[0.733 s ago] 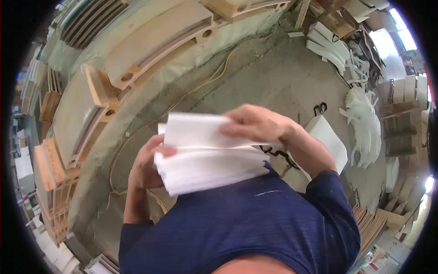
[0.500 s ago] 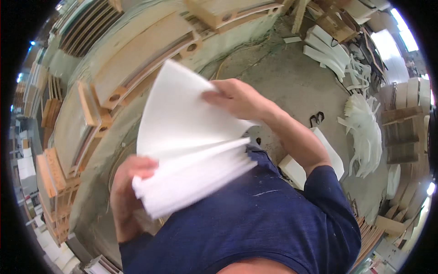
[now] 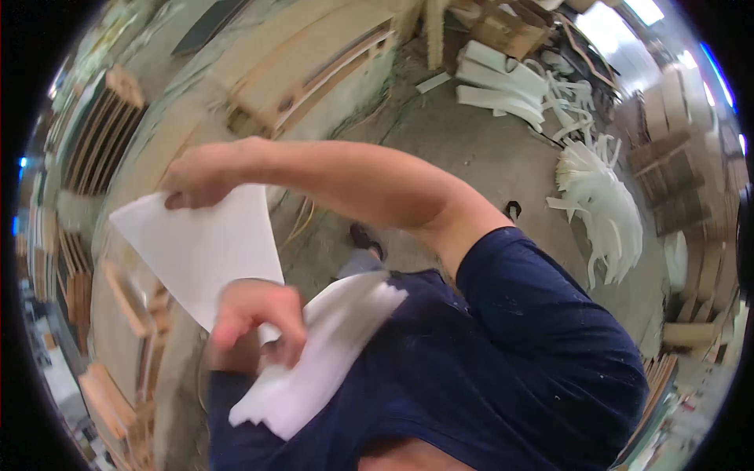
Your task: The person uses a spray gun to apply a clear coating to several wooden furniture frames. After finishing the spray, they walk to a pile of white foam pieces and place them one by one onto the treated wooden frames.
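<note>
A single wide white sheet (image 3: 208, 251), thin and flexible, stretches out to the left. My right hand (image 3: 206, 174) is closed on its far edge, the arm reaching across in front of me. Against my shirt leans a stack of white sheets (image 3: 326, 369) with a wavy, layered edge. My left hand (image 3: 263, 318) is blurred, its fingers curled over the stack, close to the near end of the wide sheet. Where that sheet meets the stack is hidden behind this hand.
Wooden frames (image 3: 314, 63) with padded tops stand along the far left. A heap of white strips (image 3: 601, 204) lies on the floor at right, with white foam pieces (image 3: 503, 86) and a cardboard box (image 3: 510, 31) beyond. A shoe (image 3: 367, 242) shows below me.
My right hand has swept far left, drawing the sheet's edge along with it. The stack now tilts more against my body, with my left hand over it. My view has turned rightward.
</note>
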A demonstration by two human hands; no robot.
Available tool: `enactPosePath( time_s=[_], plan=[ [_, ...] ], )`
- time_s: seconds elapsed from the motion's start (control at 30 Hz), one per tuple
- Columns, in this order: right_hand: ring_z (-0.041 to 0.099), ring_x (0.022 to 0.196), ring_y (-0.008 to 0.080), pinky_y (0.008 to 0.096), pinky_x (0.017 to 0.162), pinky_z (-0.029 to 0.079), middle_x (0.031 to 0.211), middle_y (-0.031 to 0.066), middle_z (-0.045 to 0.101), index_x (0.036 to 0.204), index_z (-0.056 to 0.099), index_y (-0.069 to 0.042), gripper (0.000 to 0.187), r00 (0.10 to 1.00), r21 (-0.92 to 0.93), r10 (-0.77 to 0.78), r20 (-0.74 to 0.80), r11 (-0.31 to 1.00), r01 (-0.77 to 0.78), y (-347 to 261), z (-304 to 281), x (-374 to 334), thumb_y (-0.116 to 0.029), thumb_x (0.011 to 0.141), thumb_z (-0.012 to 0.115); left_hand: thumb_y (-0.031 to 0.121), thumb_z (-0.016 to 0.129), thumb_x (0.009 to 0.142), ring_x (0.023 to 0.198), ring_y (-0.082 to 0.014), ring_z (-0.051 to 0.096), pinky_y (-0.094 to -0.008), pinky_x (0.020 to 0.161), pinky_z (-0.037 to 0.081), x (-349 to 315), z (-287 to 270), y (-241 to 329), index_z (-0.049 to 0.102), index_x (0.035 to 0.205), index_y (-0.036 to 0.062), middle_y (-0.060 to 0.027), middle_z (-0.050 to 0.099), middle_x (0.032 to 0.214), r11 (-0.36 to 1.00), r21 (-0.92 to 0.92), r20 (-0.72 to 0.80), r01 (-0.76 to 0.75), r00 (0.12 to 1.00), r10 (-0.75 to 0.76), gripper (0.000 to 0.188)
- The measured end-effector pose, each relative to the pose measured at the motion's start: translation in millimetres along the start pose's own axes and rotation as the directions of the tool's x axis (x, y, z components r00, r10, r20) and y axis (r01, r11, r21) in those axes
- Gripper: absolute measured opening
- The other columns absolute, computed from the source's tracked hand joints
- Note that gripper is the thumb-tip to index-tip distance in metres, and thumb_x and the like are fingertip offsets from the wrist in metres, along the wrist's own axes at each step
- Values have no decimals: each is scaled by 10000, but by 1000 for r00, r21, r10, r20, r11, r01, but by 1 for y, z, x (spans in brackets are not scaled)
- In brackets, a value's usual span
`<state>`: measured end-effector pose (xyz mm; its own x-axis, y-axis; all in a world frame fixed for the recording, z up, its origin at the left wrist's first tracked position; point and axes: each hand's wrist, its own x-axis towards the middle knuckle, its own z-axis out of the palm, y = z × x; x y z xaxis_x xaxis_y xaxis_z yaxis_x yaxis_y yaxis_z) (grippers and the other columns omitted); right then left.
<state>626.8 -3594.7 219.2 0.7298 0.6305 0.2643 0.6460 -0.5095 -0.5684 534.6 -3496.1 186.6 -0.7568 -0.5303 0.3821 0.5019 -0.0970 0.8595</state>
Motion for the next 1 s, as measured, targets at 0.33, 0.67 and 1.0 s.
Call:
enactPosePath(
  time_s=[0.33, 0.67, 1.0],
  plan=[
    [615, 977, 349, 429, 866, 478, 1035, 192, 646, 1190, 590, -83, 443, 934, -251, 277, -224, 910, -330, 129, -254, -118, -432, 952, 455, 218, 538, 930, 893, -183, 554, -368, 848, 432, 17, -250, 51, 492, 1068, 41, -83, 569, 974, 492, 870, -344, 40, -665, 663, 229],
    [578, 975, 252, 375, 845, 470, 1107, 144, 619, 1195, 586, -94, 337, 973, -160, -163, -165, 978, 137, 171, -358, -20, -209, 882, 540, 558, 567, 874, 999, -238, 567, -459, 865, 436, 3, -309, 35, 565, 1043, 90, -75, 595, 1018, 511, 751, -618, -418, -717, 321, 498],
    [591, 844, 166, 286, 767, 479, 965, 69, 637, 1165, 603, -4, 415, 953, 79, 64, -295, 996, -43, 308, -503, -71, -332, 923, 526, 544, 518, 903, 1196, -297, 490, -614, 1065, 289, 3, -268, 27, 447, 1222, 130, -117, 507, 1268, -206, 975, 16, -79, -906, 423, 527]
  ],
)
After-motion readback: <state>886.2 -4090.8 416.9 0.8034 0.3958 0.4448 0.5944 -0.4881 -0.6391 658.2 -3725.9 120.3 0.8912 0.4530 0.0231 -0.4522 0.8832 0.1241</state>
